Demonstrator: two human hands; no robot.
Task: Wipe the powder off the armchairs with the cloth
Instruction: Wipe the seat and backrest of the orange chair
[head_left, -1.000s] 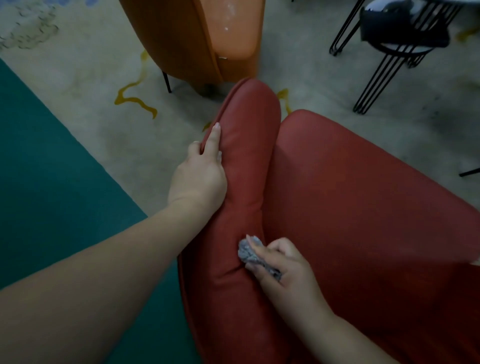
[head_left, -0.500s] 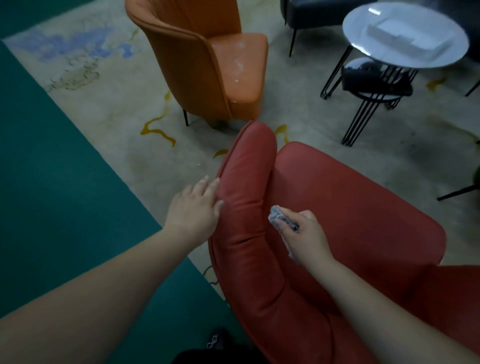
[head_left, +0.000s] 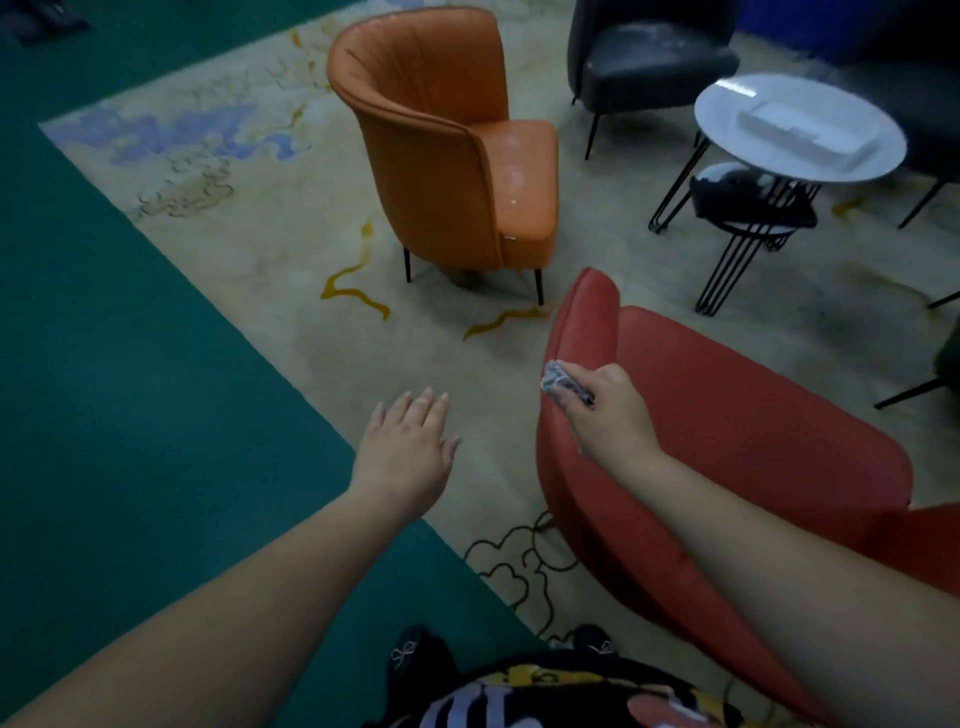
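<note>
A: Right hand (head_left: 608, 410) curled round a crumpled grey cloth (head_left: 558, 382), pressing it against the upper edge of the red armchair (head_left: 727, 415), on the padded side wing.

B: And the left hand (head_left: 405, 447)?

A: Fingers spread and relaxed, palm down, holding nothing. Hovering over the beige carpet (head_left: 249, 249), apart from the red chair and to its left.

B: Any powder on show?

A: None to be made out on the red leather (dim light, though). Plenty of white specks on the seat of the orange armchair (head_left: 441, 145), standing upright farther off, with its back towards the left of the view. More pale dusting on the seat of a black armchair (head_left: 649, 57) behind it.

B: Around them?

A: Round white counter (head_left: 800, 130) on black wire legs to the right, carrying a flat white box (head_left: 805, 130). A lower shelf beneath, with something dark on it, too murky to name. Green floor (head_left: 104, 389) bordering the carpet on the left. Black shoes with little bows (head_left: 410, 652) at the bottom edge, beside the foot of the red chair, plus a patterned garment (head_left: 545, 696).
</note>
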